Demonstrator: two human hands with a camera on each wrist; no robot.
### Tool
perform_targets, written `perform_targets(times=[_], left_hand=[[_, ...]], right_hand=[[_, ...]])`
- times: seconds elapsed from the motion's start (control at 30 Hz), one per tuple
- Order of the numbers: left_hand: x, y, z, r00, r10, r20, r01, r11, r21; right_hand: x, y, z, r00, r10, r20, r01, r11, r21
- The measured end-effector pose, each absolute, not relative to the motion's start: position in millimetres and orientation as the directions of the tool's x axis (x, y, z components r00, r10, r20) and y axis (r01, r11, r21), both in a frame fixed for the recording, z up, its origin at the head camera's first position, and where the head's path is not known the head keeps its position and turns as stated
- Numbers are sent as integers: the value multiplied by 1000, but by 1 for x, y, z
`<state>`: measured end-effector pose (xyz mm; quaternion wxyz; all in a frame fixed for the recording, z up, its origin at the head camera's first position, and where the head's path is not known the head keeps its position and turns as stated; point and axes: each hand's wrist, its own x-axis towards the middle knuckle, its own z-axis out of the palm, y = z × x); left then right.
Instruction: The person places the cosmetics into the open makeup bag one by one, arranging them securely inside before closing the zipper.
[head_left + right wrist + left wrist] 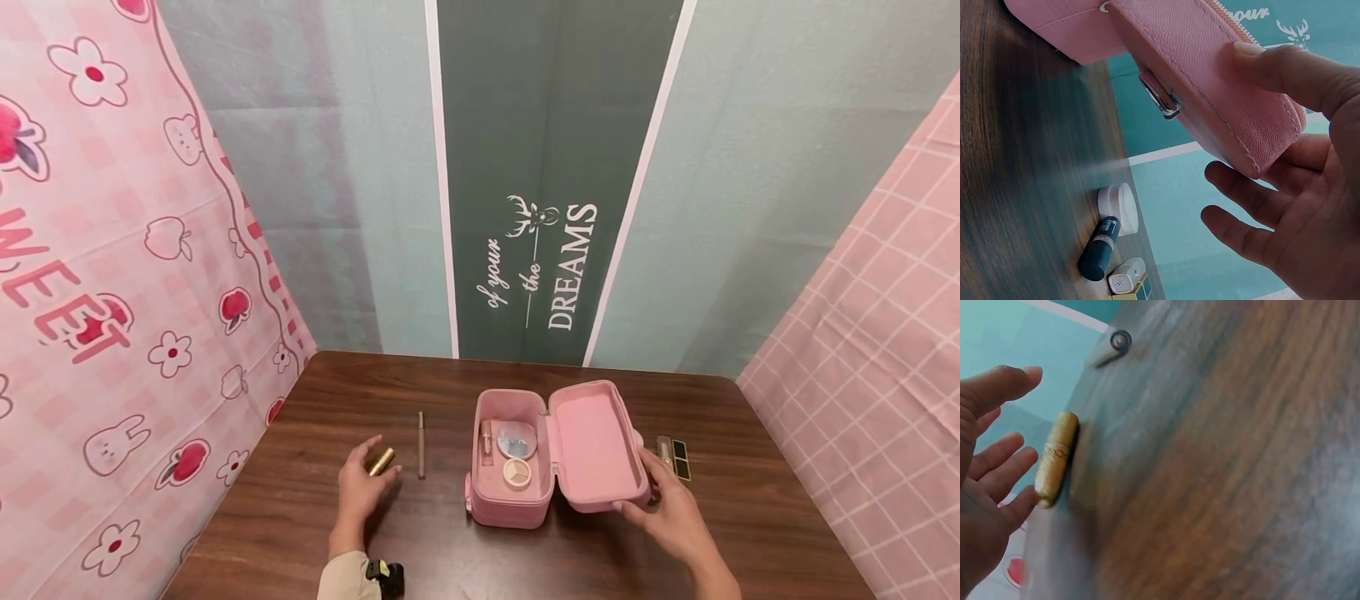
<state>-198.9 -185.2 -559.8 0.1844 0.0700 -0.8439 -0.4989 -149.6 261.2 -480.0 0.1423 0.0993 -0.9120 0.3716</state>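
Note:
A pink makeup case [510,512] stands on the table with its lid [596,446] swung out to the right. My right hand [670,510] holds the lid's outer edge, thumb on the rim and fingers under the corner. Inside the case lie a lipstick tube [487,440], a round compact [517,440] with a mirror-like face, and a small round three-part palette [517,473]. At the left, my left hand [360,490] has its fingers spread around a gold lipstick-like tube [1058,459], which lies on the tabletop beside the fingertips.
A slim brown cosmetic pencil [422,447] lies between the left hand and the case. Past the lid are a black, gold-edged palette [681,460], a dark lipstick tube [1099,250] and a round pale container [1119,208]. Hanging cloths border the wooden table [450,550].

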Motion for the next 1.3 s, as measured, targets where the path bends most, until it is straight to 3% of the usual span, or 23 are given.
perform_targets(times=[0.3,0.67,1.03,1.3], left_hand=[[-205,-190,-576,-927,-336,166,18,404,915],[-212,-181,-578,-890,-407,205,5,440,898],[-214,-172,-576,-887,-394,242,22,486,874],[-212,-168,-567,-869,-428,248,42,436,899]], right_hand=[[-149,261,-479,-942,-77,326,-282,704,-652],[-150,260,-479,-943,-75,323,-278,709,-648],[-150,261,-481,-949,-68,308,-264,708,-655],[-149,261,-481,-947,-65,314,-267,702,-660]])
